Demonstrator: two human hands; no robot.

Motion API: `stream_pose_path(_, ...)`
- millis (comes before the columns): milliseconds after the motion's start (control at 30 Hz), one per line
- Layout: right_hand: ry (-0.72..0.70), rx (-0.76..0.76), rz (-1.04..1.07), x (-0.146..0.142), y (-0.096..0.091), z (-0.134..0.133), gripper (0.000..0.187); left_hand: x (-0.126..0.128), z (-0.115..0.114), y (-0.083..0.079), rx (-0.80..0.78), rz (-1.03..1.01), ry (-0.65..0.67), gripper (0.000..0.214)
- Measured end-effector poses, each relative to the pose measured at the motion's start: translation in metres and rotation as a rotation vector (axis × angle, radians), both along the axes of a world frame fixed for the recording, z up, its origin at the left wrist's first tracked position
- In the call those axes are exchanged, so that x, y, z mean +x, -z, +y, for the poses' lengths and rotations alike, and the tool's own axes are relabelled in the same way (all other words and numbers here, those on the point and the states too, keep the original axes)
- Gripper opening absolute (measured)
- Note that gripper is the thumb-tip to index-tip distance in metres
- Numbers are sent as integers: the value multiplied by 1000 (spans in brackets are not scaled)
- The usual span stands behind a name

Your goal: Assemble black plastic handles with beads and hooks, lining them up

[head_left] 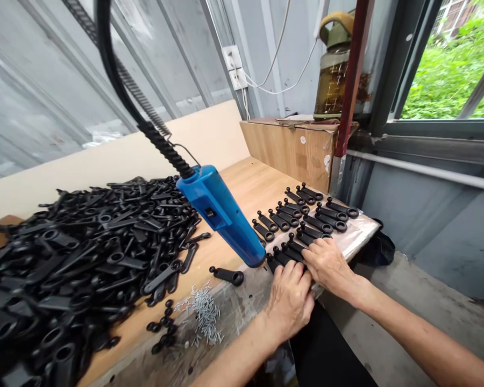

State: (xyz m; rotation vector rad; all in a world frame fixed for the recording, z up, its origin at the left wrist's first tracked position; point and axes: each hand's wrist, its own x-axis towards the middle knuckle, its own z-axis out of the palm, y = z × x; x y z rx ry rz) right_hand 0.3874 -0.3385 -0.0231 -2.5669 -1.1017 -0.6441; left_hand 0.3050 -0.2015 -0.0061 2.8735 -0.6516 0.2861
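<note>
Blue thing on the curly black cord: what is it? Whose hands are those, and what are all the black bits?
The picture comes from a camera worn on a person's head, looking down, so the two hands are that person's own. The blue tool hangs on a black cord above the wooden table, and neither hand holds it. On the left lies a big pile of black pieces, each a flat strip with a ring at one end. On the right, the same pieces lie in neat rows. Both hands rest on the nearest row, at the table's edge. The right hand lies flat. The left hand is curled, and I cannot tell whether it grips a piece. At the front lies a small heap of silver pins, maybe nails or screws.
</note>
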Motion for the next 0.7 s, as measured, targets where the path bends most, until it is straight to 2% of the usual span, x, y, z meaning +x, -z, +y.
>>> stream_pose_path(133, -6, 9, 47, 7, -5, -7, 17, 12, -4, 5, 35, -8, -30, 27)
stream_pose_path(433, -13, -167, 134, 1, -15, 0, 14, 15, -3, 5, 90, -27, -56, 15)
stream_pose_path(700, 56, -248, 274, -2, -29, 12, 16, 24, 4, 7, -28, -71, -8, 11)
